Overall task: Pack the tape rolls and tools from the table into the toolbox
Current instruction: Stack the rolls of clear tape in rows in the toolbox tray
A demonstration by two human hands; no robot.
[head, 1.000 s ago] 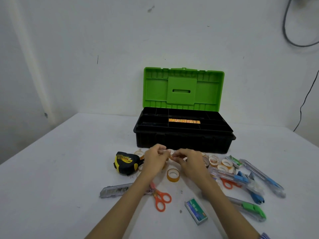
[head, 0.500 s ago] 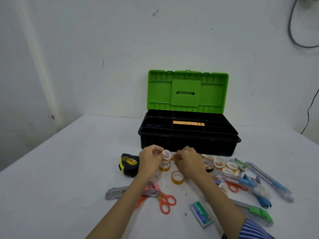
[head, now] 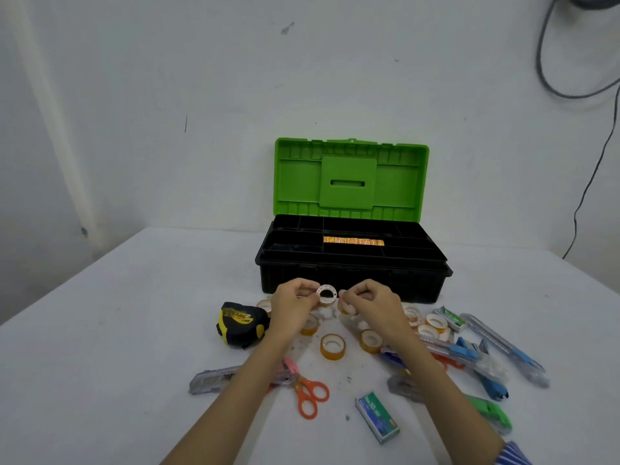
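Both hands met at the centre of the frame, just in front of the toolbox (head: 352, 276). The left hand (head: 293, 305) pinched a small white-cored tape roll (head: 326, 294) between curled fingers, raised above the desk (head: 100, 330). The right hand (head: 369, 303) was curled beside it, its fingertips at the roll's right edge; whether they gripped the roll or something smaller could not be made out.

Behind them the black toolbox stood open, its green lid (head: 350, 179) upright against the wall and an orange strip (head: 353, 241) lying in a central tray compartment.

Loose amber tape rolls (head: 332, 346) lay on the desk below the hands, several partly hidden by the wrists, and more white-cored rolls (head: 435, 322) sat right of centre. A yellow-and-black tape measure (head: 241, 323) rested left of the left hand. In the lower part of the frame, the left forearm covered the middle of a grey utility knife (head: 208, 382) and the blades of orange scissors (head: 310, 397). A teal staple box (head: 377, 417) lay at lower centre. At the right, a tangle of blue and clear cutters (head: 503, 350) and a green-handled knife (head: 491, 411) overlapped, their shapes hard to separate, partly under the right forearm. A striped sleeve (head: 513, 454) was cut off at the lower right corner.
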